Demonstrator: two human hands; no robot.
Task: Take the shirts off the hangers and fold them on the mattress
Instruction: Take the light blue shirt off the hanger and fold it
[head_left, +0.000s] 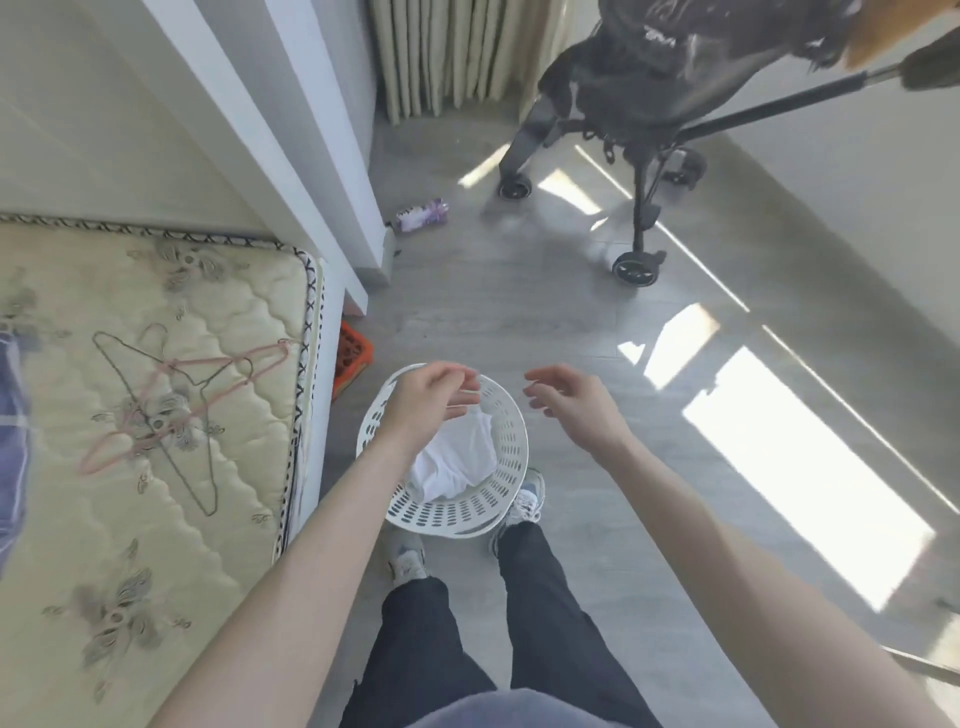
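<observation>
The person stands on the grey floor (519, 312) beside the mattress (104, 545), both arms stretched forward. The left hand (428, 402) hovers over the near rim of a white perforated laundry basket (519, 436), fingers loosely curled and holding nothing. The right hand (569, 402) hangs just to the right of the basket, also relaxed and empty. A crumpled white garment (457, 465) lies inside the basket, which sits on the floor in front of the person's sneakers. On the mattress, a grey wire hanger (209, 457) and a pink hanger (223, 359) lie bare and crossed over each other. A blue checked garment (10, 415) shows at the mattress's left edge. An orange crate (353, 353) sits against the mattress; a black stroller (649, 104) stands further off.
</observation>
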